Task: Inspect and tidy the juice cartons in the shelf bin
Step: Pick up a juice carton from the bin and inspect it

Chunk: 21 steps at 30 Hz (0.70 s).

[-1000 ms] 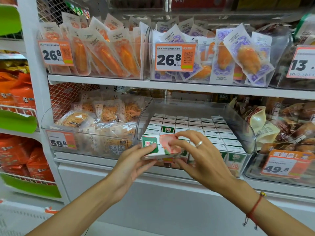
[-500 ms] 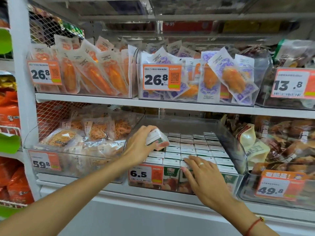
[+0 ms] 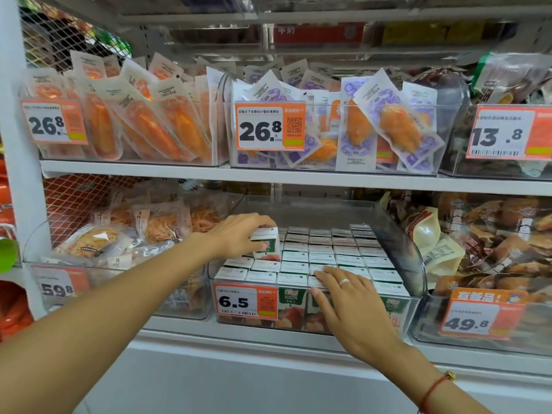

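A clear plastic bin (image 3: 400,249) on the lower shelf holds rows of small juice cartons (image 3: 346,252) standing upright, white tops up. My left hand (image 3: 239,234) grips one white, green and red carton (image 3: 267,248) from above at the bin's left side; it stands higher than the rows beneath it. My right hand (image 3: 349,300) lies flat, fingers spread, on the carton tops in the front rows. A ring is on one finger. An orange 6.5 price tag (image 3: 245,301) hangs on the bin's front.
A bin of bagged snacks (image 3: 98,243) sits to the left, and a bin of brown packets with a 49.8 tag (image 3: 481,316) to the right. The shelf board (image 3: 298,177) above carries bins of orange and purple packets. A white upright (image 3: 18,162) stands at far left.
My left hand carried the carton from in front of the bin up and back to the left rows. My right hand let go of it and now rests on the front carton tops.
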Available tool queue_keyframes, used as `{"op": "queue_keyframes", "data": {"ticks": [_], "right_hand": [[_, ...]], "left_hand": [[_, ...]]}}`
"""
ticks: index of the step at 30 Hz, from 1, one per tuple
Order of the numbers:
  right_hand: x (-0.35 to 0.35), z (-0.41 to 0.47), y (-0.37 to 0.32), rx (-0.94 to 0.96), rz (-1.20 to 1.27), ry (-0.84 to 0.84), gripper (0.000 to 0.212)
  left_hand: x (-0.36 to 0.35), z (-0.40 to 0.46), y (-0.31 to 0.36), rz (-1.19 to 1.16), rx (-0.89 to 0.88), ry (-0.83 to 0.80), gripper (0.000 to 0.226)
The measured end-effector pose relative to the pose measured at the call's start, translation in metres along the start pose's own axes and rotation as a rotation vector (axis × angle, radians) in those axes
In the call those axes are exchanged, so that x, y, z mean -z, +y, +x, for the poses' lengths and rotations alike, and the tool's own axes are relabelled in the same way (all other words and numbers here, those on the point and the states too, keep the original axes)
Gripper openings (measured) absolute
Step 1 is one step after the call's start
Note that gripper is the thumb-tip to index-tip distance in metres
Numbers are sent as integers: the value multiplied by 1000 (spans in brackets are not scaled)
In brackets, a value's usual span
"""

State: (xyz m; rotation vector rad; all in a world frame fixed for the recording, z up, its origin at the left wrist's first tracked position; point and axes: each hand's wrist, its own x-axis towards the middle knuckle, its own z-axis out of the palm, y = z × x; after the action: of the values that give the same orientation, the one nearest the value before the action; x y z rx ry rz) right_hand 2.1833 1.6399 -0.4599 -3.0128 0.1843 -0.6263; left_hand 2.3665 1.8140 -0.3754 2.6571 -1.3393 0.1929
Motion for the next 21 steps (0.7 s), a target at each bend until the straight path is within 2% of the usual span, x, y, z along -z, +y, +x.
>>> {"op": "queue_keyframes", "data": {"ticks": [9,16,19,21], "right_hand": [[0,-1,-1,-3,-13,-1,49],[1,1,0,3,6,-28,50],[7,11,0,-26,114,-21,53],[9,20,3,-27,96,0,51]], "left_hand": [[-29,1,-1,36,-11,-125,46],[-36,-1,-2,-6,-21,-98,46],[-35,3,-4,-27,-24,-106,42],[-32,9,-6,-30,-20,-110,37]]}}
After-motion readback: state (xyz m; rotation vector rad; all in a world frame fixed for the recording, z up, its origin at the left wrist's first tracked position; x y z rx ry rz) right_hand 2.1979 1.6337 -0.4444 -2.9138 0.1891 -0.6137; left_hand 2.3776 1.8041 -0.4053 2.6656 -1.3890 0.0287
